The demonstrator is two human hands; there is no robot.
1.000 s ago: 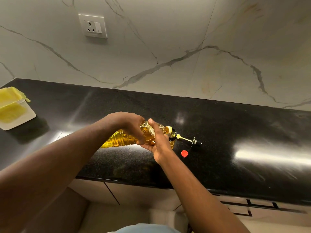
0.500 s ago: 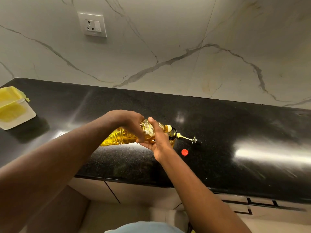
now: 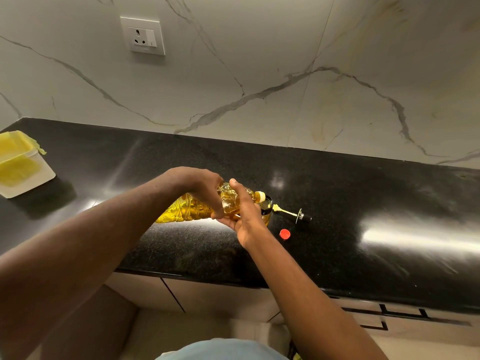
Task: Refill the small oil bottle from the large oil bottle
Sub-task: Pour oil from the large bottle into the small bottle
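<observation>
The large clear plastic oil bottle, full of yellow oil, is tipped almost flat over the black counter. Its white neck rests at the dark mouth of the small oil bottle, which stands just to the right and is mostly hidden. My left hand grips the large bottle from above near its shoulder. My right hand wraps round the same bottle from below near the neck, thumb on top. A pourer spout with a black stopper lies beside the small bottle, and a red cap lies on the counter.
A white plastic tub with a yellow liner sits at the counter's far left. A marble wall with a power socket rises behind. The counter's front edge runs just below my forearms, with drawers underneath.
Hardly anything differs: both hands keep their hold and the large bottle stays tipped at the small bottle's mouth. The view has shifted very slightly.
</observation>
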